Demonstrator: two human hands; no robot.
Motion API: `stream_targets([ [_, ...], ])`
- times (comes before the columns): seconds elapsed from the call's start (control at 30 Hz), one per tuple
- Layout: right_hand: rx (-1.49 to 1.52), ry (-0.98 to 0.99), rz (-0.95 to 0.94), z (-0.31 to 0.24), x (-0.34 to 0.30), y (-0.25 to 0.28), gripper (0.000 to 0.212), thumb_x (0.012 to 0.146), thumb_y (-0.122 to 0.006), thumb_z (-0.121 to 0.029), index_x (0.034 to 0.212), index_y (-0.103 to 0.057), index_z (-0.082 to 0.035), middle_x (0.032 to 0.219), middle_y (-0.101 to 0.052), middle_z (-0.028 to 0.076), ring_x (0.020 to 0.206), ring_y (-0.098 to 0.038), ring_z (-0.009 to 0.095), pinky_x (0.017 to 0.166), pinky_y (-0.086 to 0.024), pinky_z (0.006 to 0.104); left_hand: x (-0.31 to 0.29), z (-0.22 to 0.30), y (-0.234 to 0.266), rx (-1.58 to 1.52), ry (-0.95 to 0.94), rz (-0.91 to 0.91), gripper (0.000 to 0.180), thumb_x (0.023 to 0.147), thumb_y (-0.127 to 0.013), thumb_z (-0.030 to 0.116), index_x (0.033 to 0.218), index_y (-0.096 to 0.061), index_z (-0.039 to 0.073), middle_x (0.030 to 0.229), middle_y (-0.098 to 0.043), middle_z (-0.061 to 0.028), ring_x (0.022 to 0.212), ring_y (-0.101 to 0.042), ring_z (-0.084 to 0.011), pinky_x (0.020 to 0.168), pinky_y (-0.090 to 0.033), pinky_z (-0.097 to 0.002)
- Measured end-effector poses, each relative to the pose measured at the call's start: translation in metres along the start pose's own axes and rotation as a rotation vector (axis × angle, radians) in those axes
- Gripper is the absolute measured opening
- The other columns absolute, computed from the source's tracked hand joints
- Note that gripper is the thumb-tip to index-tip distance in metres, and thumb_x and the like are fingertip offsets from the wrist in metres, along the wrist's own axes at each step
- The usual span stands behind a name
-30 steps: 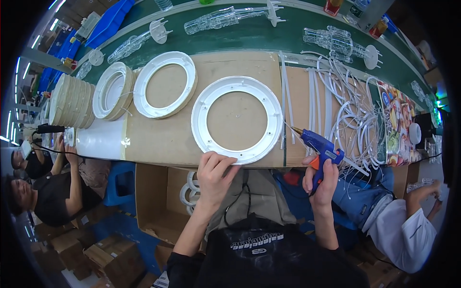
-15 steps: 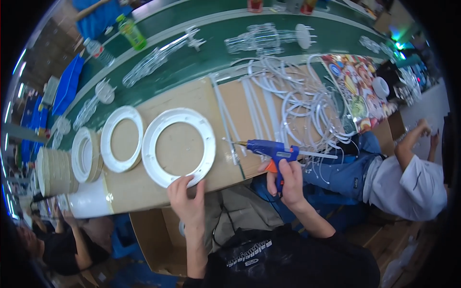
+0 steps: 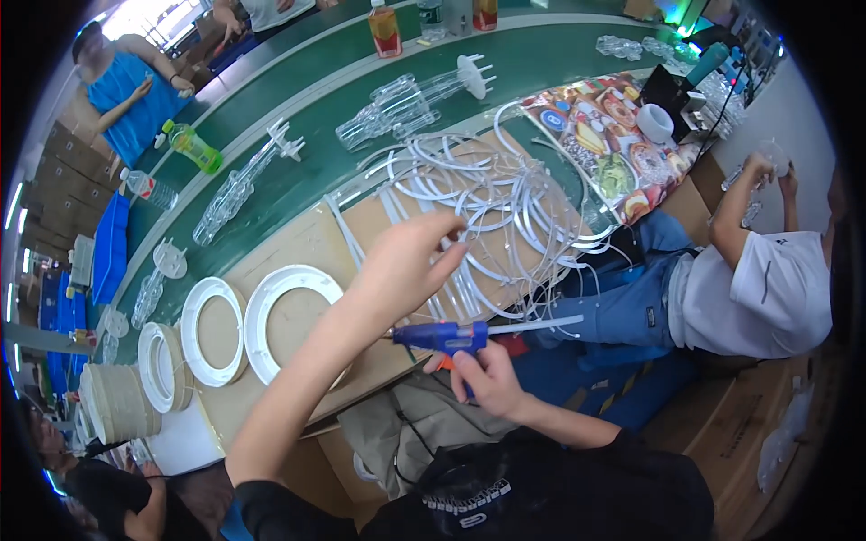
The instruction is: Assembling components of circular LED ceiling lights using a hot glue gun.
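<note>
The two hands are standing apart, the left one farther out over the surface than the right. The left hand is hanging above the tangle of tubes, its thumb and fingers parted; whether the fingertips are touching a strand, the view is not telling clearly. The right hand is wrapping its fingers round the grip of a blue glue gun, whose nozzle is pointing left, just beside the left forearm. A pale glue stick is sticking out of the gun's rear.

The left forearm is covering part of the nearest white ring, which is lying flat on a cardboard sheet. A second white ring is lying left of it, and beyond that a smaller pile of rings and a taller stack are resting near the surface's left end.

Right of the tubes, a colourful printed sheet is bearing a white roll. Across the green surface, clear plastic pieces with pronged white discs are lying in a row. Beyond them, a green bottle is leaning over beside a clear bottle. A co-worker in white is sitting at the right, and another in a blue top is working at the far left.
</note>
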State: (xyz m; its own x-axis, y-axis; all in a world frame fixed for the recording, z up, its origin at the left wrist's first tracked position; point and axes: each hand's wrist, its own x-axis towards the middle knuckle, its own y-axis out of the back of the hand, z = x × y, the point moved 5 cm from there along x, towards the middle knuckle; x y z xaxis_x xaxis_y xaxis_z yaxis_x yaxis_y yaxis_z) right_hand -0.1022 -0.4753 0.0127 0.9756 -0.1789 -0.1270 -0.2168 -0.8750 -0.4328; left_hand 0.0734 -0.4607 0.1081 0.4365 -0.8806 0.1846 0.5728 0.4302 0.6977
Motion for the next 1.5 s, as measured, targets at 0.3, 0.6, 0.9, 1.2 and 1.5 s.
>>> stream_targets([
  [0.3, 0.008, -0.026, -0.023, 0.007, -0.017, -0.009, 0.031, 0.103, -0.043, -0.015, 0.124, -0.054, 0.005, 0.105, -0.067, 0.012, 0.056, -0.052, 0.006, 0.051, -0.043, 0.0194, 0.095, -0.071, -0.088, -0.145, 0.343, -0.208, 0.053, 0.082, -0.076, 0.029, 0.119, -0.061, -0.005, 0.089, -0.072, -0.0107, 0.073, -0.067, -0.0183, 0.062, -0.051, -0.0315],
  [0.6, 0.035, 0.012, -0.033, 0.005, -0.007, -0.004, 0.026, 0.103, -0.046, -0.014, 0.119, -0.057, 0.003, 0.099, -0.068, 0.007, 0.055, -0.051, 0.005, 0.051, -0.045, 0.0218, 0.077, -0.04, -0.016, -0.903, 0.569, -0.237, 0.018, 0.093, -0.064, 0.022, 0.104, -0.066, 0.008, 0.083, -0.056, 0.0056, 0.073, -0.05, -0.0035, 0.063, -0.04, -0.0208],
  [0.9, -0.007, -0.021, -0.082, 0.014, -0.003, -0.006, 0.025, 0.102, -0.044, -0.012, 0.116, -0.058, 0.003, 0.102, -0.067, 0.008, 0.056, -0.051, 0.005, 0.053, -0.044, 0.02, 0.057, 0.027, 0.022, -1.222, 0.539, -0.125, 0.022, 0.097, -0.058, 0.026, 0.094, -0.06, 0.005, 0.075, -0.055, 0.0019, 0.068, -0.056, -0.0091, 0.061, -0.045, -0.025],
  [1.2, -0.079, -0.005, -0.135, 0.013, -0.005, -0.02, 0.024, 0.102, -0.045, -0.013, 0.11, -0.061, 0.002, 0.098, -0.069, 0.006, 0.055, -0.052, 0.005, 0.053, -0.045, 0.021, 0.063, 0.061, 0.05, -0.22, 0.003, 0.09, 0.03, 0.1, -0.053, 0.025, 0.086, -0.063, 0.001, 0.06, -0.045, 0.004, 0.053, -0.04, -0.0036, 0.047, -0.03, -0.024],
  [1.5, -0.096, 0.08, -0.098, 0.014, -0.001, -0.028, 0.025, 0.101, -0.05, -0.015, 0.117, -0.058, 0.002, 0.093, -0.069, 0.006, 0.052, -0.051, 0.005, 0.05, -0.044, 0.0214, 0.045, -0.005, 0.09, -1.324, 0.25, 0.366, 0.025, 0.106, -0.047, 0.033, 0.098, -0.05, 0.01, 0.065, -0.034, 0.0077, 0.057, -0.034, -0.0042, 0.049, -0.026, -0.0212],
])
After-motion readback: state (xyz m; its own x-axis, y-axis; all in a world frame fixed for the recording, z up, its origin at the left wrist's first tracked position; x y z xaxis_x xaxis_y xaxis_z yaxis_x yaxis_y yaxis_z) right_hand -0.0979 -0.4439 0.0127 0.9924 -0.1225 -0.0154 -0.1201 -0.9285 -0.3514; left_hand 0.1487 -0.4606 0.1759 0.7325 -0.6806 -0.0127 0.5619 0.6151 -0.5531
